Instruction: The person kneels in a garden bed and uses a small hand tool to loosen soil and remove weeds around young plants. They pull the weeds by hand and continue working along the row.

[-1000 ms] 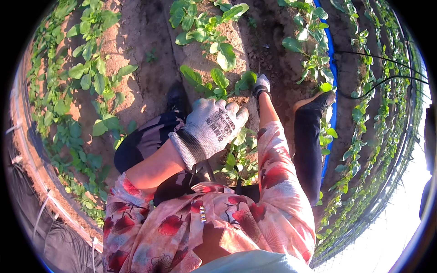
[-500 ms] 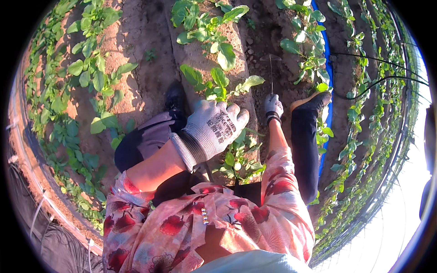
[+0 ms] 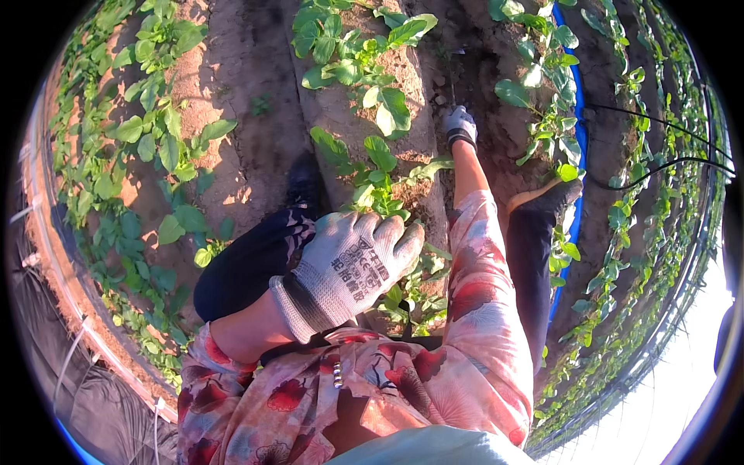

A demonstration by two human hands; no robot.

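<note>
Left hand [image 3: 355, 260], gloved in grey-white knit: fingers were curled near broad-leaved green plants [image 3: 378, 183]; contents could not be told. Thin metal-shafted tool [image 3: 452, 84] ran forward from similarly gloved, enclosing right hand [image 3: 460, 124] over brown soil furrow [image 3: 487, 81]. Shallow strokes clear of plants seemed best.

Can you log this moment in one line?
left hand: gloved, nearest leafy plants | right hand: gloved, holding thin tool | below: furrowed soil

The left work glove [image 3: 341, 271] was pale grey with black print and a dark cuff band; the right work glove [image 3: 459, 122] was grey too. The shirt [image 3: 473, 372] was pink with red flowers, the trousers [image 3: 240, 275] dark, the leafy plants [image 3: 393, 115] green, the soil [image 3: 256, 155] brown.
</note>
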